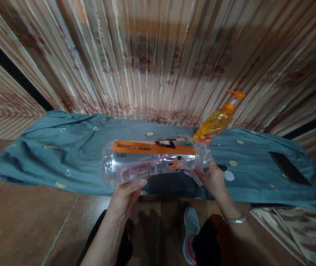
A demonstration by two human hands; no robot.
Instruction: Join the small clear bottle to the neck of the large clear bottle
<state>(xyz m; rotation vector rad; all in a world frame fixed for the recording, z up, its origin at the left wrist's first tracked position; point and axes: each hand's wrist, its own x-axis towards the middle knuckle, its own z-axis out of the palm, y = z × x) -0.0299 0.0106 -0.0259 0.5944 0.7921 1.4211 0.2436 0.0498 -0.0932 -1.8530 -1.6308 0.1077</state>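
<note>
A large clear plastic bottle with an orange and silver label lies sideways in my two hands, above the cloth-covered surface. My left hand grips its underside near the base, thumb along the near side. At the neck end, my right hand is closed around the bottle. A pale strip shows beside my right fingers; I cannot tell what it is. Just behind the bottle's neck stands a pump bottle of yellow-orange liquid with an orange pump head. The big bottle hides part of its bottom.
A teal patterned cloth covers the long narrow surface. On it, a dark phone-like slab lies at the right, and a white disc shows by my right wrist. A pleated curtain hangs behind. Tiled floor is below.
</note>
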